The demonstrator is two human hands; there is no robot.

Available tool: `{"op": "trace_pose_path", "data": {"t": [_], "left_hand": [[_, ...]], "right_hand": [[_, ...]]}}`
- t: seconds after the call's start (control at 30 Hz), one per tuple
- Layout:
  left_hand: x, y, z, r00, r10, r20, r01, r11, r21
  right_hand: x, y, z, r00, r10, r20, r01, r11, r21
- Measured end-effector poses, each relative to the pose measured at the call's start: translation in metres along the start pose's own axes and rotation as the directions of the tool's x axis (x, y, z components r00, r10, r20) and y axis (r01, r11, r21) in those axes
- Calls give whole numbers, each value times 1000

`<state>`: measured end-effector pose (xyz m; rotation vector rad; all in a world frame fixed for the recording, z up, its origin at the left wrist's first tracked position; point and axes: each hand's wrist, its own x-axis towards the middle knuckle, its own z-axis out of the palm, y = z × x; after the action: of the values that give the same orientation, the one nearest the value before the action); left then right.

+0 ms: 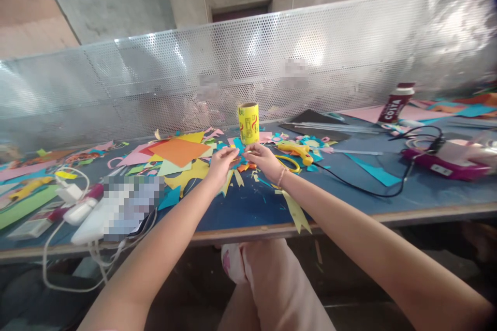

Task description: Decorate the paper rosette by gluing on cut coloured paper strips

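My left hand (223,164) and my right hand (264,161) meet over the middle of the blue table, with fingertips pinched close together. Between them is a small piece of blue paper (239,158), partly hidden by the fingers; its exact shape is too small to tell. Just behind stands an upright yellow roll (249,125) with printed wrapping. Beside my right hand lie yellow-handled scissors (289,162) and a yellow glue gun (298,152) with a black cord. Cut yellow paper scraps (196,170) spread around my left hand.
Orange sheets (182,151) and pink paper lie left of centre. White chargers and cables (79,209) crowd the left front edge. At right are a dark bottle (396,103), a purple power strip (446,163) and a blue paper piece (375,169). A perforated metal screen (240,72) stands behind.
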<state>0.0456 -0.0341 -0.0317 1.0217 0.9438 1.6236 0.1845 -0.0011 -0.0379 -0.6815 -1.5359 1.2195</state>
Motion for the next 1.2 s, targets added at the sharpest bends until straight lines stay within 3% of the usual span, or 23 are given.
{"op": "trace_pose_path", "data": {"t": [0.17,0.37,0.53,0.7,0.9,1.0,1.07,1.1,1.13,1.2], "left_hand": [[3,-1,-1,1000,-6,29,6,1000,-3],[8,1,-7,999,29,-22,-26,990,140],[5,0,-5,997,6,76,-16,991,131],[4,0,-4,997,64,43,-69,991,113],[6,-2,-3,999,40,7,-41,996,79],[7,-2,-4,999,41,-6,-40,997,62],[7,-1,-7,998,56,-32,-54,997,52],[7,0,-8,997,62,-53,-59,997,53],[8,0,-9,995,67,-72,-63,996,60],[8,1,-10,994,77,-82,-70,994,89]], "right_hand": [[2,1,0,998,46,-43,-44,999,26],[4,1,-3,992,62,-113,-51,993,103],[5,3,-4,996,54,-73,-50,997,55],[6,6,-6,998,32,-54,-31,999,12],[7,12,0,1000,2,-28,-3,999,-33],[10,5,-7,1000,-7,-16,5,987,-162],[13,-3,-27,993,-49,-106,1,914,-405],[13,-8,-42,978,-90,-190,-36,819,-572],[13,-12,-59,951,-136,-278,-119,670,-733],[13,-15,-93,874,-110,-474,-404,380,-832]]}}
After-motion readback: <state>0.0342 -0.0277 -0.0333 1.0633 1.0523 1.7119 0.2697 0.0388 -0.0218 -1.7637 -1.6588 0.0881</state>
